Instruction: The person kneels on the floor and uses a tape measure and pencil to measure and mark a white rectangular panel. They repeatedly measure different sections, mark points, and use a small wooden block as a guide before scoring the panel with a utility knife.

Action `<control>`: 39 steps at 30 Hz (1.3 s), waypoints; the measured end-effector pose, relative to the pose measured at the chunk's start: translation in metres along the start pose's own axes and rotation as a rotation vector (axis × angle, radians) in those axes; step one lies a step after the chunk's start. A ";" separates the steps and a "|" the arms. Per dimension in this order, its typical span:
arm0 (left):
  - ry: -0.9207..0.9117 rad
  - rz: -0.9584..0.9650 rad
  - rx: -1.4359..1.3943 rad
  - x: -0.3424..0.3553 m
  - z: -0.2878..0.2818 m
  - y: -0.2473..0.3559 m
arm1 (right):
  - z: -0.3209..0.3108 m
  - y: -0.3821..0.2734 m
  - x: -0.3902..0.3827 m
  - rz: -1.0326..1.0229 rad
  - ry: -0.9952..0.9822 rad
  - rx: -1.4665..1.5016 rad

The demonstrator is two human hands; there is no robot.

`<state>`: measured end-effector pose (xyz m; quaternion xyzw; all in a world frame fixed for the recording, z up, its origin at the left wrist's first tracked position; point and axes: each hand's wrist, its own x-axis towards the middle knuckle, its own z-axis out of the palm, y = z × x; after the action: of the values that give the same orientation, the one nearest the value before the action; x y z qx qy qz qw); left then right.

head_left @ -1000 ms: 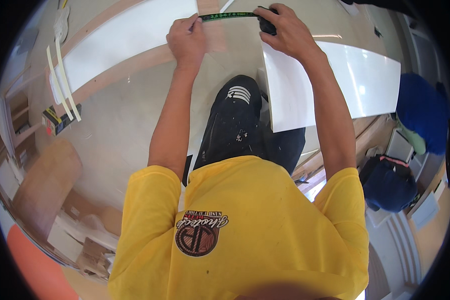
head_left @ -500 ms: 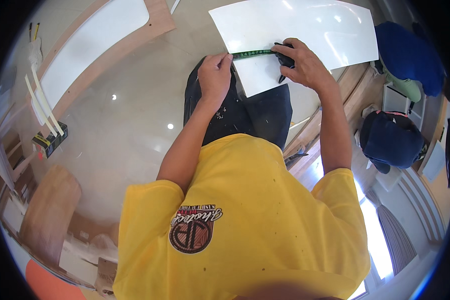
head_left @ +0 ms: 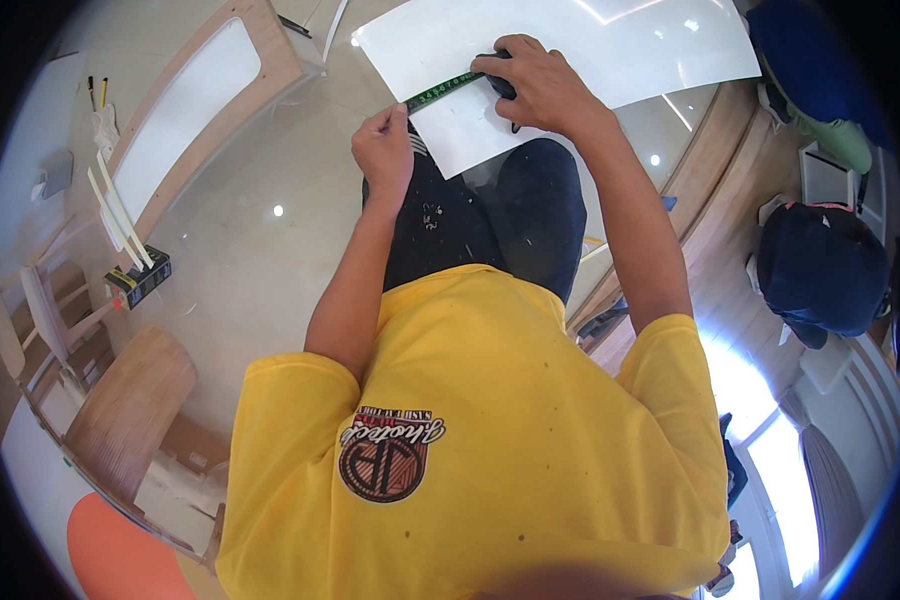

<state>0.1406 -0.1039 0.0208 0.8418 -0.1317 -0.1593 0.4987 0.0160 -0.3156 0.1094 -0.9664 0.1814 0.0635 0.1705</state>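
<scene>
A glossy white sheet (head_left: 560, 60) lies ahead of me, its near corner over my knees. Across it runs the green blade of a tape measure (head_left: 440, 91). My left hand (head_left: 383, 150) pinches the blade's end at the sheet's left edge. Wrapped round the black case of the tape measure is my right hand (head_left: 545, 85), which rests above the sheet. Its fingers partly cover the case. A dark pointed thing, too hidden to name, shows beneath the right hand.
A wood-framed white panel (head_left: 185, 115) lies on the floor to the left. Near it stands a small dark box (head_left: 142, 278) with pale strips leaning on it. Wooden planks (head_left: 715, 165) run along the right, beside a dark backpack-like bundle (head_left: 825, 268). A person in dark blue (head_left: 820, 60) is at far right.
Both hands, the tape measure and the sheet appear further left in the view, as my viewpoint has turned. The tape stays stretched between my hands, now slanting up more to the right.
</scene>
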 end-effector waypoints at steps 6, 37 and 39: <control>0.014 0.009 0.017 -0.001 0.001 -0.002 | 0.015 -0.004 -0.011 0.008 0.127 -0.011; -0.509 -0.132 -0.168 -0.001 0.014 0.017 | 0.418 -0.119 -0.492 1.995 0.641 0.657; -0.603 -0.128 -0.202 0.002 0.012 0.015 | 0.430 -0.152 -0.484 2.137 0.416 0.799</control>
<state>0.1364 -0.1210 0.0285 0.7095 -0.2040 -0.4448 0.5072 -0.4020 0.1284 -0.1559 -0.1896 0.9369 -0.0469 0.2901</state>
